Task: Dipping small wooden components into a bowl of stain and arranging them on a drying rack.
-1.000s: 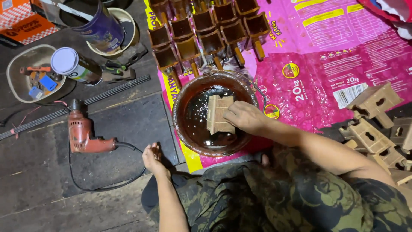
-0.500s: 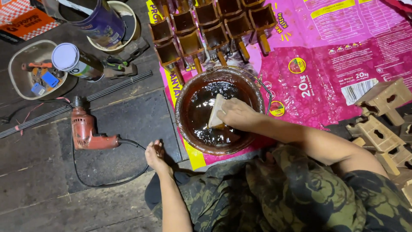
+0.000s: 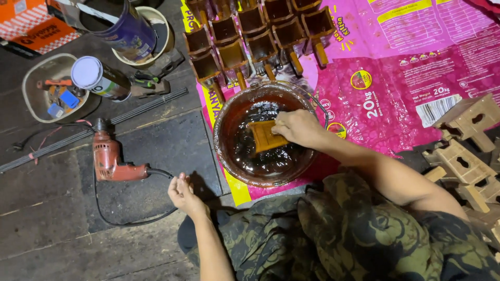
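My right hand [image 3: 296, 127] grips a small wooden piece [image 3: 264, 136], now wet and amber-brown, and holds it in the dark brown liquid inside a round bowl [image 3: 224, 119]. The bowl stands on a pink printed plastic sack [image 3: 396, 57]. My left hand [image 3: 183, 193] rests on the dark floor mat to the lower left of the bowl, fingers loosely apart, holding nothing, close to the cord of a red electric drill [image 3: 108, 159].
Stained wooden pieces [image 3: 245, 36] lie in rows on the sack behind the bowl. Unstained pale wooden pieces [image 3: 461, 140] are piled at the right. At the upper left are a beige tub of small tools [image 3: 48, 88], a tipped can [image 3: 99, 78], a dark tin [image 3: 125, 23] and thin metal rods [image 3: 88, 132].
The wooden piece was pale and face up, then tipped on edge, and now lies turned over and stained in the liquid. My left hand shifted slightly on the mat.
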